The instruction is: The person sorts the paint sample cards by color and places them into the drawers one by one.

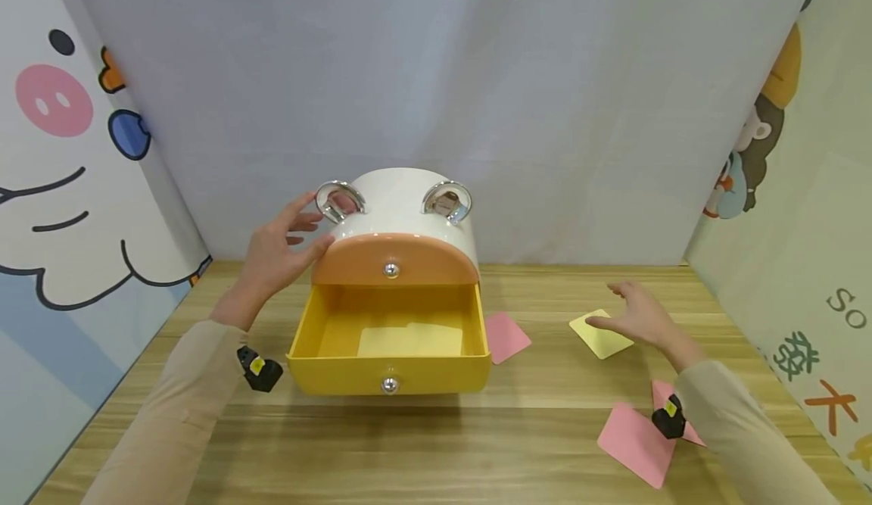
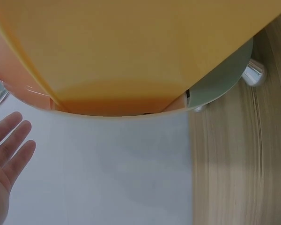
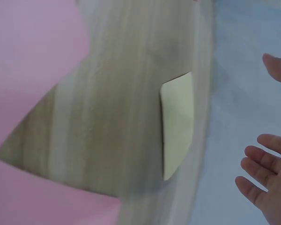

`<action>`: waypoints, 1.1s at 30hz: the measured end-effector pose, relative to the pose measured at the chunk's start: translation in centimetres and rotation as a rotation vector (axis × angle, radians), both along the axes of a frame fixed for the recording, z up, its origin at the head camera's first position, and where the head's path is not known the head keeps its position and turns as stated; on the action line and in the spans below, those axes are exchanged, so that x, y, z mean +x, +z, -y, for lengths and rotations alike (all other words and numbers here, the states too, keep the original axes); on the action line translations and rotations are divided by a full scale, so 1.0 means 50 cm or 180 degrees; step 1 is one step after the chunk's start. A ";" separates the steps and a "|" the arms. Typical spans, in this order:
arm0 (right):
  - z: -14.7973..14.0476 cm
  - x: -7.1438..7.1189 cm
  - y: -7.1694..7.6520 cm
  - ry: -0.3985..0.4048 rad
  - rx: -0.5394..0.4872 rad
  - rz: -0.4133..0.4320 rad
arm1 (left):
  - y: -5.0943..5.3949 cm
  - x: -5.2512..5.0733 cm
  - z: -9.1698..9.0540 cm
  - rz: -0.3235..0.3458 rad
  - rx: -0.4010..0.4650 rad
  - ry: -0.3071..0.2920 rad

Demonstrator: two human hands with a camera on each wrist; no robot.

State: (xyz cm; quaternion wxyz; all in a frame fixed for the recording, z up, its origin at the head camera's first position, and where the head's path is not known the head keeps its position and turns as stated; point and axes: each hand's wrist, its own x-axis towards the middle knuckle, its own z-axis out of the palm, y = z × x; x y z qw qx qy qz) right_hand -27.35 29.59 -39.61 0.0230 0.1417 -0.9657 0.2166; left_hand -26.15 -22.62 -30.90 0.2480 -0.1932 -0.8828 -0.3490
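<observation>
A white box [image 1: 402, 206] with two shiny ear-shaped loops stands on the table. Its orange top drawer [image 1: 436, 257] is closed, while the yellow lower drawer [image 1: 341, 376] is pulled out with pale yellow cards [image 1: 409, 341] lying inside. My left hand [image 1: 272, 251] rests its thumb and a fingertip on the box's left side by the ear, fingers spread. Over a pale yellow card [image 1: 601, 344] on the table hovers my right hand [image 1: 640, 317], thumb and fingers apart. In the right wrist view that hand [image 3: 271, 180] holds nothing, and the card [image 3: 178, 126] lies apart from it.
A pink card [image 1: 506, 338] lies right of the drawer. Two more pink cards, one nearer [image 1: 636, 444] and one partly behind the right wrist [image 1: 661, 394], lie at the table's right. Printed panels flank both sides, and a pale curtain [image 1: 579, 111] hangs behind.
</observation>
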 end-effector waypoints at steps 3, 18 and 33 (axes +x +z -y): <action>-0.016 -0.001 -0.030 -0.0155 0.0155 0.0058 | 0.000 0.001 0.000 0.0001 0.0000 0.0000; -0.007 0.016 -0.086 -0.0348 0.0508 -0.0024 | -0.004 -0.001 0.000 -0.0006 0.0031 -0.0001; 0.000 0.018 -0.074 -0.0292 0.0520 0.0087 | -0.002 0.000 0.001 0.0021 0.0036 -0.0004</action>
